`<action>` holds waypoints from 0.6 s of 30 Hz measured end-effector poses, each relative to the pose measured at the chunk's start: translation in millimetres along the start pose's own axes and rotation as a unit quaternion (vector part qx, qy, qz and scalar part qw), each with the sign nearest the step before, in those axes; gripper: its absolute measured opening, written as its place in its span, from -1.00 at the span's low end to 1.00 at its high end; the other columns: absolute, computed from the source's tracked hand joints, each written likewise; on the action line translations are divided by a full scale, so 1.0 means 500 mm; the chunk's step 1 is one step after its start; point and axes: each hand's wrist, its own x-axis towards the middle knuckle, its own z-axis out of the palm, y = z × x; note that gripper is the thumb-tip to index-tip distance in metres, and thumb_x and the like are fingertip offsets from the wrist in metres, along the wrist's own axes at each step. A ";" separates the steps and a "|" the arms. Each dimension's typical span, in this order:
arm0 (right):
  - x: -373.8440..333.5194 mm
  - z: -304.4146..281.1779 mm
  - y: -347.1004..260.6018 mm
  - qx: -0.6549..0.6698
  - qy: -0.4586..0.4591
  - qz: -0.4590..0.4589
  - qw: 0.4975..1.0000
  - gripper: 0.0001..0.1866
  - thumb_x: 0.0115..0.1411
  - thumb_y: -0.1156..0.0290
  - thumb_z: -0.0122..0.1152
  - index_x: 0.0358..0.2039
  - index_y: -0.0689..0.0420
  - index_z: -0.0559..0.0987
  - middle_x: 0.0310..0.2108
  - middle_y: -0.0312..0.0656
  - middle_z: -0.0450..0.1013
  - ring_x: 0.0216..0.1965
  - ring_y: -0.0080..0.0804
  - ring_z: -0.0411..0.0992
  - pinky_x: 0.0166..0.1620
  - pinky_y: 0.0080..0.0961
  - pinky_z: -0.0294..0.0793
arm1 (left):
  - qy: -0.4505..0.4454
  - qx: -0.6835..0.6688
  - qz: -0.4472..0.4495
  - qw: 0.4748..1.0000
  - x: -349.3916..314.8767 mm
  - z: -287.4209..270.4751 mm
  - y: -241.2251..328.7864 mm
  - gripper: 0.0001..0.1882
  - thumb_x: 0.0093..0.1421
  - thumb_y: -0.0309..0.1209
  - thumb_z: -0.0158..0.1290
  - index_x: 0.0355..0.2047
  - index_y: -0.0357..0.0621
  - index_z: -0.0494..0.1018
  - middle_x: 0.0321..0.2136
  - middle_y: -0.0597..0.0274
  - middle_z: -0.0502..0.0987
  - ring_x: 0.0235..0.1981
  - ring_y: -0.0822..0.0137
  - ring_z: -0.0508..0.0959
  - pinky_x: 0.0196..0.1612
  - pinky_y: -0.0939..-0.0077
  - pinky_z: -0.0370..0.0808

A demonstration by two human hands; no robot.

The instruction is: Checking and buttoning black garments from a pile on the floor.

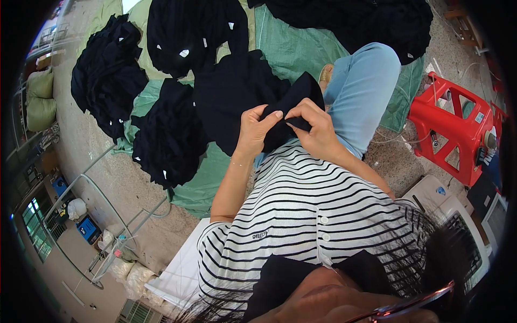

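A dark navy garment (pixel 229 89) lies across my lap and the pile in front of me. My left hand (pixel 256 129) is closed on it, thumb pressed against the cloth. Close beside it, my right hand (pixel 314 126) pinches an edge of the same garment between thumb and fingers, and a flap of cloth stands up behind it. The garment's exact kind does not show. Around it lie heaps of similar dark clothing: one (pixel 171 132) to the left, another (pixel 105 75) farther left, and one (pixel 188 32) beyond, with small white tags.
Green sheeting (pixel 293 40) lies under the heaps on the speckled floor. A red plastic stool (pixel 452 126) lies on its side at the right, near a loose cable. Metal tubing (pixel 102 202) and stuffed bags (pixel 137 277) are at the left.
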 end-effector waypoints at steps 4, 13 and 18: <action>-0.003 0.008 -0.003 -0.035 0.031 -0.061 0.997 -0.76 -0.09 0.75 0.32 -0.36 0.26 0.55 -0.45 -0.15 0.41 -0.44 -0.30 0.44 -0.40 -0.50 0.39 | -0.039 0.096 -0.007 0.995 0.002 -0.017 0.008 -0.89 0.15 -0.55 0.18 -0.52 -0.22 0.51 -0.56 0.55 0.45 -0.55 0.72 0.30 -0.50 0.77 0.23; -0.008 0.006 0.001 -0.061 0.019 -0.079 0.995 -0.69 -0.17 0.75 0.29 -0.34 0.24 0.55 -0.47 -0.16 0.38 -0.46 -0.24 0.44 -0.43 -0.45 0.42 | -0.043 0.038 0.007 0.998 -0.004 -0.017 0.017 -0.89 0.16 -0.53 0.16 -0.52 -0.22 0.53 -0.57 0.55 0.43 -0.56 0.73 0.29 -0.52 0.73 0.21; -0.014 0.007 0.016 -0.073 -0.005 -0.091 0.993 -0.64 -0.22 0.74 0.30 -0.31 0.23 0.56 -0.45 -0.17 0.38 -0.44 -0.22 0.44 -0.41 -0.41 0.44 | -0.078 0.335 0.083 0.935 -0.015 -0.030 0.028 -0.90 0.21 -0.52 0.14 -0.43 -0.30 0.55 -0.54 0.50 0.49 -0.50 0.68 0.35 -0.46 0.73 0.30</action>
